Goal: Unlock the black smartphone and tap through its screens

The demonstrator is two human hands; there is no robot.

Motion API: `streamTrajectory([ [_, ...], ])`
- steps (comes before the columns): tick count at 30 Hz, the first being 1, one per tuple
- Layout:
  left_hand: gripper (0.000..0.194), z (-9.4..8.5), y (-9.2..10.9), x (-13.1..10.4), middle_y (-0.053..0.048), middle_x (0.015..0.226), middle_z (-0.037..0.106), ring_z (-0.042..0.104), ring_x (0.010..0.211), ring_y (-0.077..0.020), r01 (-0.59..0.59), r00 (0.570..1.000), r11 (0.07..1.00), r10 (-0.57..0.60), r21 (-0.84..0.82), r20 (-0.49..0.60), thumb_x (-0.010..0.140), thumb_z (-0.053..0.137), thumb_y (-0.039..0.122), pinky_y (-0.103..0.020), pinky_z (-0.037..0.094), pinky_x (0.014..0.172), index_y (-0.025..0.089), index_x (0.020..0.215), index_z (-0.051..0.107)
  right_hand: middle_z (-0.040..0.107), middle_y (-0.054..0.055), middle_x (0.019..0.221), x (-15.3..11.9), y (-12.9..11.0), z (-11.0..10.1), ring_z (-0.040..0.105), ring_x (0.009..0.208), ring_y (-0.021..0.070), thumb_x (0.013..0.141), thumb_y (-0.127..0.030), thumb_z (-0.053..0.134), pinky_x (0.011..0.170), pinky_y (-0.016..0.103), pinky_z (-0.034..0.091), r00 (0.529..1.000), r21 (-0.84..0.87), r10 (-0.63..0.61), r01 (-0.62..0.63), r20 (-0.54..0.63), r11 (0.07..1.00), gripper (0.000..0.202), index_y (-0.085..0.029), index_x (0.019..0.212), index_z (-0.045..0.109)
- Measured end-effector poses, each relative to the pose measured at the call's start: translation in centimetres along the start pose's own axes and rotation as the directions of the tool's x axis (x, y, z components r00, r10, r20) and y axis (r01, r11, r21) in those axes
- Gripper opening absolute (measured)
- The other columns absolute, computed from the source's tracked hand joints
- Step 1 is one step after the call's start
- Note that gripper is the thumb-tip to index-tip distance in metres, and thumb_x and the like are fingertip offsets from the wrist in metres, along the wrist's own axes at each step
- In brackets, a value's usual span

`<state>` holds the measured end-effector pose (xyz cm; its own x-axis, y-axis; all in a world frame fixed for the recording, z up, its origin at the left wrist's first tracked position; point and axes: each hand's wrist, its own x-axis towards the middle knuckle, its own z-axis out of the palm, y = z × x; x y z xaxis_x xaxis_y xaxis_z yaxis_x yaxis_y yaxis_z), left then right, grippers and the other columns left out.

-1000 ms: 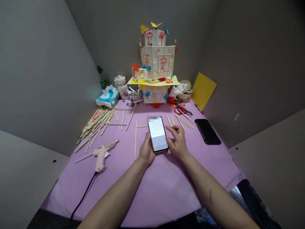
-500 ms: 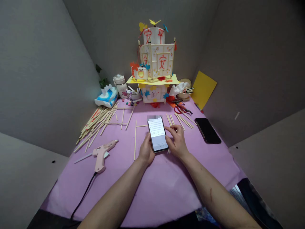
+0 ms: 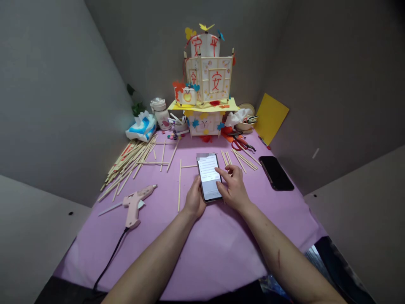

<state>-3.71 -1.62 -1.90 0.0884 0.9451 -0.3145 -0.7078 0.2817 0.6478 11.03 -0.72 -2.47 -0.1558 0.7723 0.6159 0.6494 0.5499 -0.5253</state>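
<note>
My left hand (image 3: 193, 200) grips a lit smartphone (image 3: 208, 175) by its lower left edge, above the purple table cover (image 3: 202, 249). My right hand (image 3: 232, 188) hovers at the phone's right side, index finger stretched onto the screen, the other fingers loosely curled. The phone's screen shows a white page with text lines.
A pink glue gun (image 3: 136, 203) with black cord lies left. A pile of wooden sticks (image 3: 131, 162) spreads at the back left, more sticks (image 3: 242, 159) at the right. A dark phone (image 3: 276, 173), red scissors (image 3: 240, 144), tissue pack (image 3: 142, 128), yellow paper (image 3: 271, 118) and a decorated paper lantern (image 3: 207, 82) stand behind.
My right index finger has moved left, from beside the phone onto its screen. The left hand and phone stay almost still.
</note>
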Motion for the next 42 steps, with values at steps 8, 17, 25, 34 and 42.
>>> streamTrajectory([
  [8, 0.03, -0.35, -0.36, 0.13, -0.007, 0.102, 0.075, 0.071, 0.092, -0.0218, -0.027, 0.999, 1.0, 0.027, -0.007, 0.017, 0.095, 0.053, 0.038, -0.035, 0.055, 0.087, 0.015, 0.107, 0.069, 0.041, 0.01, 0.116, -0.02, 0.11, -0.37, 0.046, 0.109, 0.0264, 0.089, -0.031, 0.052, 0.096, 0.049, 0.045, 0.98, 0.065, 0.008, 0.005, -0.2, 0.998, 0.044, -0.025, 0.132, 0.057],
  [17, 0.036, -0.32, -0.12, 0.06, -0.01, 0.107, 0.075, 0.07, 0.099, -0.025, 0.009, 1.0, 1.0, -0.009, -0.015, 0.025, 0.097, 0.048, 0.038, -0.04, 0.052, 0.096, 0.014, 0.112, 0.069, 0.055, 0.008, 0.102, -0.02, 0.19, -0.53, 0.05, 0.096, 0.023, 0.086, -0.018, 0.057, 0.082, 0.041, 0.047, 0.972, 0.007, -0.099, 0.103, -0.214, 0.995, 0.021, -0.023, 0.099, 0.073],
  [25, 0.038, -0.49, -0.08, 0.18, -0.01, 0.106, 0.075, 0.071, 0.098, -0.0253, 0.038, 0.999, 0.999, -0.037, -0.022, 0.03, 0.098, 0.045, 0.039, -0.041, 0.053, 0.096, 0.014, 0.11, 0.07, 0.06, 0.008, 0.106, 0.08, -0.13, -0.82, 0.049, 0.096, 0.0238, 0.082, -0.009, 0.061, 0.082, 0.041, 0.049, 0.96, -0.09, -0.236, 0.225, -0.147, 0.97, 0.029, -0.025, 0.102, 0.074],
  [34, 0.034, -0.19, -0.08, 0.17, -0.009, 0.106, 0.075, 0.069, 0.102, -0.0253, 0.01, 0.999, 0.999, -0.011, -0.037, -0.03, 0.097, 0.049, 0.037, -0.042, 0.052, 0.097, 0.014, 0.113, 0.068, 0.058, 0.007, 0.099, -0.06, 0.01, -0.9, 0.05, 0.089, 0.022, 0.084, -0.012, 0.059, 0.074, 0.039, 0.046, 0.948, 0.01, -0.141, 0.15, -0.285, 0.989, 0.025, -0.025, 0.099, 0.074],
  [42, 0.034, -0.24, -0.14, 0.26, -0.01, 0.106, 0.075, 0.07, 0.098, -0.025, 0.01, 1.0, 0.999, -0.011, -0.043, -0.017, 0.096, 0.05, 0.038, -0.041, 0.054, 0.094, 0.014, 0.112, 0.068, 0.059, 0.008, 0.096, 0.14, -0.03, -0.75, 0.055, 0.092, 0.023, 0.086, -0.016, 0.056, 0.079, 0.042, 0.049, 0.961, 0.077, -0.067, 0.091, -0.266, 0.993, 0.021, -0.022, 0.097, 0.073],
])
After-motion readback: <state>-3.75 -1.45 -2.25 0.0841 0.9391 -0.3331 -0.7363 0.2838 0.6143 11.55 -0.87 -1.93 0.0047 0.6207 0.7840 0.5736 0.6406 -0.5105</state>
